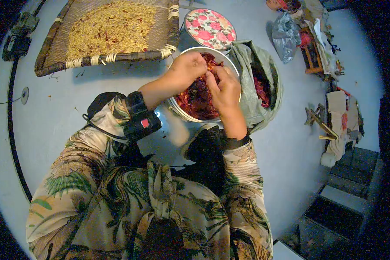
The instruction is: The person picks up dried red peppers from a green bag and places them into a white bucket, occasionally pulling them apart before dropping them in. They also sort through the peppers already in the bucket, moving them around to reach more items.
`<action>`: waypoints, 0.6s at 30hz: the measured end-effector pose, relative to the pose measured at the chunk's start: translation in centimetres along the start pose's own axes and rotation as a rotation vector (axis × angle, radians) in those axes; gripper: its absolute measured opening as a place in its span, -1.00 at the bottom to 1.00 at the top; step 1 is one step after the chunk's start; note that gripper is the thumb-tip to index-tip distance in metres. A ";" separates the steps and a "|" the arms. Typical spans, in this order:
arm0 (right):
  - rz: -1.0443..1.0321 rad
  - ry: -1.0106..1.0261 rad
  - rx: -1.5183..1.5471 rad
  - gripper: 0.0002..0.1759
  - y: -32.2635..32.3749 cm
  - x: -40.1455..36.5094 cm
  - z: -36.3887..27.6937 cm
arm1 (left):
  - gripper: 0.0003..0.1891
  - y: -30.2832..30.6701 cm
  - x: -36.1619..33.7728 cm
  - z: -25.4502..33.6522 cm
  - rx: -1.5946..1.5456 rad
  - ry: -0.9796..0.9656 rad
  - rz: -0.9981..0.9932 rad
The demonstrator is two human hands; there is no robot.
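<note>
My left hand (pixel 188 68) and my right hand (pixel 225 89) meet above a white bucket (pixel 176 109), fingertips pinched close together. A dried red chili (pixel 213 62) shows between the fingertips, and both hands appear closed on it; the fingers hide part of it. Under them, the bucket holds a heap of dark red dried chilies (pixel 197 102). Right beside the bucket stands an open green woven sack (pixel 247 86) with more dried red chilies (pixel 261 89) inside.
A rectangular woven tray (pixel 52 52) with yellow seeds (pixel 112 30) lies at upper left. Behind the bucket is a round floral-topped stool (pixel 210 29). A plastic bag (pixel 285 37) and wooden items (pixel 312 52) are at right. A dark cable (pixel 11 108) runs down the left.
</note>
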State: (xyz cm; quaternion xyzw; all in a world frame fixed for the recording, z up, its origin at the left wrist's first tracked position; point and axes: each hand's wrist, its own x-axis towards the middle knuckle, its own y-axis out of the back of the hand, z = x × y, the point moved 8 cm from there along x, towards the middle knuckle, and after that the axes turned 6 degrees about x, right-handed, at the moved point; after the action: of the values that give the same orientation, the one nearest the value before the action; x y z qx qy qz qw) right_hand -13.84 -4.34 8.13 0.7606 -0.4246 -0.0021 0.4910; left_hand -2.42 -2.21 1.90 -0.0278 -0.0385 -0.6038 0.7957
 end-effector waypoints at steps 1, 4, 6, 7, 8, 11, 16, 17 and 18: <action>-0.008 -0.012 -0.034 -0.82 -0.1 -0.1 0.1 | -0.89 0.0 0.0 0.3 0.072 -0.107 0.026; -0.016 -0.022 -0.118 -0.81 -0.5 -0.2 0.2 | -0.86 -0.1 -0.6 0.8 0.256 -0.122 0.035; -0.015 -0.037 -0.131 -0.80 -0.7 -0.2 0.3 | -0.85 -0.1 -0.8 1.8 0.401 -0.204 0.068; -0.014 -0.053 -0.119 -0.80 -0.7 -0.3 0.4 | -0.85 -0.2 -0.9 2.3 0.473 -0.245 0.083; -0.013 -0.070 -0.108 -0.79 -0.7 -0.3 0.5 | -0.85 -0.3 -1.0 2.5 0.483 -0.256 0.079; 0.006 -0.114 -0.007 -0.79 -0.6 -0.3 0.7 | -0.85 0.2 -1.1 2.8 0.547 -0.292 0.116; 0.067 -0.206 0.232 -0.76 0.6 -0.9 3.2 | -0.84 5.2 1.4 1.8 0.478 -0.230 0.286; 0.101 -0.223 0.312 -0.75 0.8 -0.9 4.2 | -0.85 5.4 1.8 0.8 0.161 -0.100 0.180; 0.087 -0.316 0.428 -0.73 0.6 -1.0 5.3 | -0.86 5.1 1.8 0.6 -0.157 0.034 0.069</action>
State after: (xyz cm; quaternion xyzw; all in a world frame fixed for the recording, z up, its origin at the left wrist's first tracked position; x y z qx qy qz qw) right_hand -17.15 -7.76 5.43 0.8185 -0.5190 -0.0097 0.2463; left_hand 2.94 -2.53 2.70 -0.0810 0.0236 -0.5774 0.8121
